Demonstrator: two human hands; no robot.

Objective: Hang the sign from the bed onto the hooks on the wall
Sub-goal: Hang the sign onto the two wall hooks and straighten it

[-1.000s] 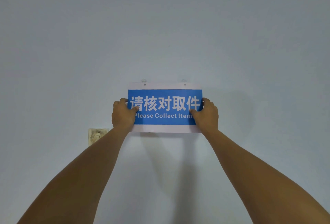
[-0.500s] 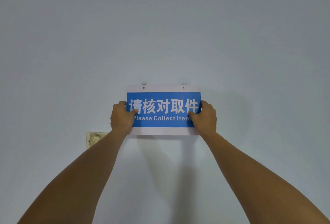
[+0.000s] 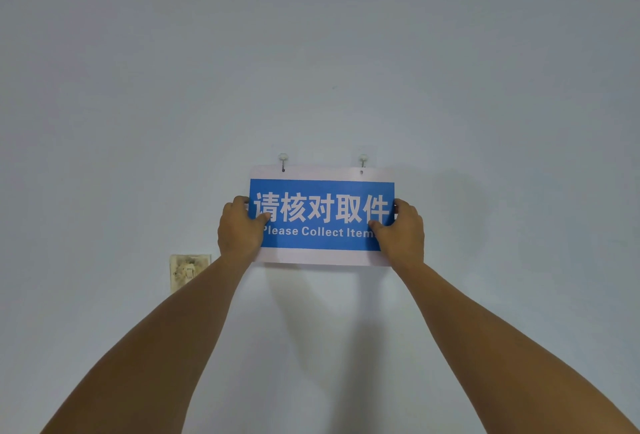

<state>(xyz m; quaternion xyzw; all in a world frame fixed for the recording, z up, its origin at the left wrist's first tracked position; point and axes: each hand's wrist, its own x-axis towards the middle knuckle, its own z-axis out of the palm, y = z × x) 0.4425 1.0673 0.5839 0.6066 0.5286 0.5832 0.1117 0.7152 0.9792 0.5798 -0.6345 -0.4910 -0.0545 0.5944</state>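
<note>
A blue sign (image 3: 322, 214) with white characters and a pale border is pressed flat against the wall. My left hand (image 3: 239, 231) grips its left edge, thumb over the front. My right hand (image 3: 401, 233) grips its right edge the same way. Two small white hooks stick out of the wall just above the sign's top border: the left hook (image 3: 283, 159) and the right hook (image 3: 363, 160). Each hook's metal tip reaches down over a small hole in the top border. Whether the tips pass through the holes I cannot tell.
The wall (image 3: 311, 53) is plain pale grey all around. A worn, stained switch plate (image 3: 188, 271) sits on it at the lower left of the sign, close to my left forearm.
The sign has slid a little downward against the wall in both hands, so both hooks now show more fully above its top edge.
</note>
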